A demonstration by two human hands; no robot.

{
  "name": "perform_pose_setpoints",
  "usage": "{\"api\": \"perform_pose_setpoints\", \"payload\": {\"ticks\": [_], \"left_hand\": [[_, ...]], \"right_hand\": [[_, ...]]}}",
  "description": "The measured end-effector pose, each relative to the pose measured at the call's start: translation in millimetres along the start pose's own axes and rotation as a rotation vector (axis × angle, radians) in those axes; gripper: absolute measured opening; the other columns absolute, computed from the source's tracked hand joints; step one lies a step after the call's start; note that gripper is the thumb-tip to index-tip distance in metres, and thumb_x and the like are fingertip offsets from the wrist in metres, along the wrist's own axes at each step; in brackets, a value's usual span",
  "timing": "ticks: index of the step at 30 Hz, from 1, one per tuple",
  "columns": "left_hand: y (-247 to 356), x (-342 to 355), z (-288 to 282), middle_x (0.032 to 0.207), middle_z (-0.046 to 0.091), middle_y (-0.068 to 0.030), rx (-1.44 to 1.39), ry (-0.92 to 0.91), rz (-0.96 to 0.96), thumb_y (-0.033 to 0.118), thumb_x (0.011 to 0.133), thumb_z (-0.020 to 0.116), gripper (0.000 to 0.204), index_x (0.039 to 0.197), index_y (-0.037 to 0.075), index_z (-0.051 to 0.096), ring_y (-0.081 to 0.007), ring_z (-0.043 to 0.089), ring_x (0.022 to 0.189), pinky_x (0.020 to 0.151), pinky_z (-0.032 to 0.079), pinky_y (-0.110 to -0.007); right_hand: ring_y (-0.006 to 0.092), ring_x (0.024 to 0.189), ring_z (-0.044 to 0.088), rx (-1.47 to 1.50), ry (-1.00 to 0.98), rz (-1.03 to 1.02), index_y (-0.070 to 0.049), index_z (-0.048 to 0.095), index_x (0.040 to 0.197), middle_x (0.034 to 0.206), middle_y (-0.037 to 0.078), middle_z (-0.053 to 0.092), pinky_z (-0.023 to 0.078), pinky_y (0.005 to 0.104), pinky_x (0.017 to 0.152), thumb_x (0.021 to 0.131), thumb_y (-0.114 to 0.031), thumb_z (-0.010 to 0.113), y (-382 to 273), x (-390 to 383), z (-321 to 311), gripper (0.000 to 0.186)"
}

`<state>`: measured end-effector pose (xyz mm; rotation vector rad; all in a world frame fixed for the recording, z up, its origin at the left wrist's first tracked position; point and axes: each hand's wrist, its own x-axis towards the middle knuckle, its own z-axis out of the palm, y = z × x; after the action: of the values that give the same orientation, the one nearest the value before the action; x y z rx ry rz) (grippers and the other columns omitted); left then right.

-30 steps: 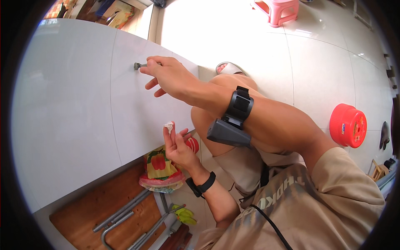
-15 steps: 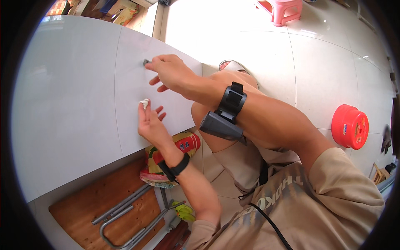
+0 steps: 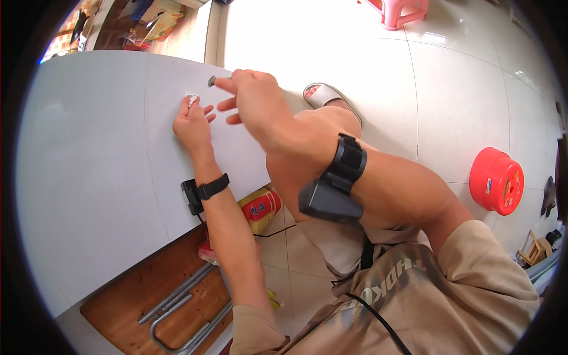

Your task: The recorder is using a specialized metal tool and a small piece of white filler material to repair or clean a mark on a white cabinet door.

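Above the near edge of a white tabletop, my left hand pinches a small white crumpled lump between its fingertips. It could be a bit of tissue, but its kind is too small to make out. To the right and slightly farther off, my right hand grips a small dark grey-green piece at the tips of thumb and forefinger, its other fingers loosely spread. The two hands are close but apart. What the dark piece is, I cannot tell.
A red round stool stands on the tiled floor at right, a pink stool at the far side. Below the table edge are a red and yellow bag and a wooden folding board with metal legs. Black devices are strapped to both forearms.
My left hand has moved farther out over the tabletop, nearer to my right hand, still pinching the white lump. The right hand keeps the dark piece and has turned slightly. The view has shifted a little.
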<state>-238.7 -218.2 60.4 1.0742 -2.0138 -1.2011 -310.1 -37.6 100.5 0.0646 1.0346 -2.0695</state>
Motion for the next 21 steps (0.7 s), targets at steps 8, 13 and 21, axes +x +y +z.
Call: {"api": "perform_pose_setpoints", "payload": {"ticks": [8,13,21], "left_hand": [[37.3,29.2,7.4,0.119,0.066,-0.0199,-0.053,0.020,0.096,0.003,0.096,0.056,0.042,0.133,-0.016,0.054,-0.0277,0.073,0.090,0.073,0.062,-0.033],[12.9,-19.1,2.7,0.125,0.063,-0.0212,-0.057,0.091,0.088,0.005,0.097,0.052,0.047,0.139,-0.017,0.048,-0.0281,0.072,0.094,0.077,0.063,-0.035],[-130.7,-180.0,-42.4,0.135,0.060,-0.0212,-0.181,0.169,-0.358,0.001,0.095,0.050,0.056,0.149,-0.011,0.039,-0.0257,0.072,0.095,0.074,0.062,-0.033]], "right_hand": [[0.0217,0.081,0.066,0.023,0.067,-0.071,0.011,0.063,0.111,0.109,0.021,0.071,0.053,0.0358,0.078,0.100,-0.026,0.038,3.0,1.2,6.9,0.046],[0.0204,0.089,0.065,0.035,-0.036,-0.036,0.011,0.054,0.123,0.135,0.022,0.062,0.054,0.0351,0.070,0.100,-0.025,0.039,4.7,5.2,3.4,0.046],[0.0197,0.078,0.064,0.008,-0.066,-0.011,0.014,0.056,0.112,0.127,0.021,0.065,0.052,0.0350,0.066,0.098,-0.022,0.037,-7.2,-6.7,3.7,0.043]]}}
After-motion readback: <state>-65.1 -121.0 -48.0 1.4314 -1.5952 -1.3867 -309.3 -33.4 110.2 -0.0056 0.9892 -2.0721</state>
